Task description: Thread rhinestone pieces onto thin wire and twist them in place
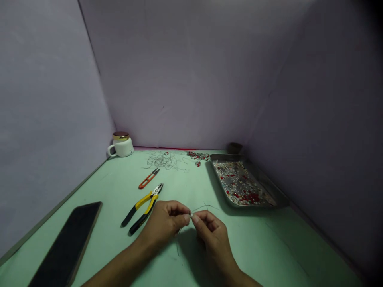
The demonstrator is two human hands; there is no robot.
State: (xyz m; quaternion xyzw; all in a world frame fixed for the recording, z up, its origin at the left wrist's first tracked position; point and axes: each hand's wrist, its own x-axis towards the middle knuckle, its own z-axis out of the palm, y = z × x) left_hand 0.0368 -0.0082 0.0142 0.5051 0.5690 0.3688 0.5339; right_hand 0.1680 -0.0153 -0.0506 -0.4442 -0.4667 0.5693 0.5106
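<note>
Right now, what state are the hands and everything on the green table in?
Left hand: fingertips pinched on a small pale piece
Right hand: fingertips pinched at the same piece
Pliers: lying flat, handles spread
Snips: lying flat
Phone: lying flat, screen dark
Mug: upright, lid on
Tray: holding loose beads
Fine strands: loosely tangled
Beaded pieces: mostly heaped together
Dark container: too dim to tell

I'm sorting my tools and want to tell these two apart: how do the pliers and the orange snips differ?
The pliers look longer and bulkier; the orange snips look shorter and slimmer. The pliers have yellow and black handles, the snips orange ones. The pliers lie nearer the left hand, the snips farther off. Both rest on the green tabletop, tips pointing away and rightward.
</note>
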